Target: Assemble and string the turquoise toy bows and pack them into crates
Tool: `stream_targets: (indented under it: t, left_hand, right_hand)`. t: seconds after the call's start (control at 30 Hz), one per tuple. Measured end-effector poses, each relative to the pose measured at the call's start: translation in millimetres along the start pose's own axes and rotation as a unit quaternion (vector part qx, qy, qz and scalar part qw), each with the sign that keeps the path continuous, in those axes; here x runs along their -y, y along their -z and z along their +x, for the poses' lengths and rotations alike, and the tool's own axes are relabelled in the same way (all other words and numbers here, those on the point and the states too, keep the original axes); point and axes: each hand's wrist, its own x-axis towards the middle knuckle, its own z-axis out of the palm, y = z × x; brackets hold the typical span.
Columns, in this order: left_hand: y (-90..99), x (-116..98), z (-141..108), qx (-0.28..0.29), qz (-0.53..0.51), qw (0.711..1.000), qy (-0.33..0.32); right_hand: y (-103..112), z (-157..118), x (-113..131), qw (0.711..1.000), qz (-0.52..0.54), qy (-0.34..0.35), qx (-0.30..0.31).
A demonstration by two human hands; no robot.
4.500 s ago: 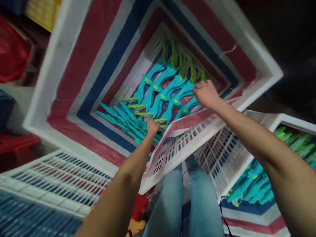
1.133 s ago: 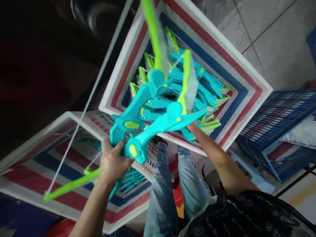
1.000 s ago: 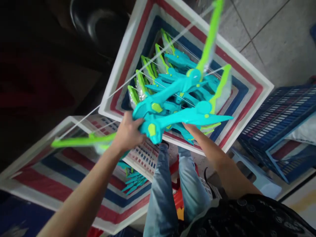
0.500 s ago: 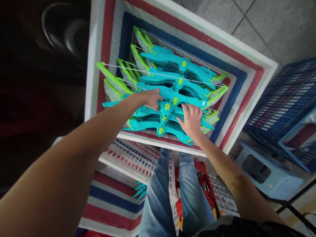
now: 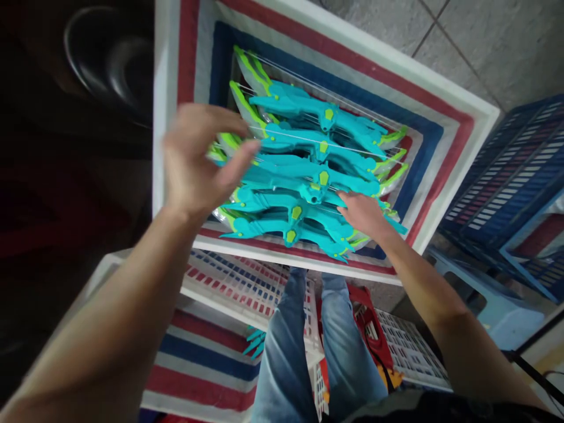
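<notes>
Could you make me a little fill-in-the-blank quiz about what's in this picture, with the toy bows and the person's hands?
1. The teal toy bows lie stacked in a crate lined with red, white and ____ stripes.
2. The right hand rests on the ____.
3. The left hand hangs above the bows' ____ tips.
4. The person's legs wear blue ____.

Missing words: blue; bows; green; jeans

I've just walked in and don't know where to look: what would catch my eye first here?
The row of bright turquoise toy bows with lime-green tips, stacked inside a white crate lined in red, white and blue stripes. The right hand rests on the nearest bows, while the left hand hovers, fingers spread, above the stack's left end.
</notes>
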Motion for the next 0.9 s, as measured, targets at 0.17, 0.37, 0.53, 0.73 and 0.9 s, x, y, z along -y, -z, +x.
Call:
stream_targets:
  t: [0.17,0.37,0.53,0.73,0.9]
  left_hand:
    - [9.3,7,-48,-0.205,-0.005,0.933,0.297]
    - [-14.0,40,-54,-0.326,-0.130,0.873,0.339]
    - [-36.3,56,-68,-0.158,-0.094,0.948,0.260]
    - [-118.9,36,-56,0.250,0.113,0.960,0.056]
    - [-137.5,20,-33,0.361,0.178,0.914,0.060]
  right_hand:
    - [3,5,-7,0.999,-0.019,0.019,0.036]
    - [24,13,-18,0.994,-0.023,0.056,0.086]
    - [43,28,-37,0.978,0.092,0.082,0.167]
    - [35,42,-43,0.968,0.165,0.084,0.167]
    - [30,28,-34,0.981,0.101,0.092,0.137]
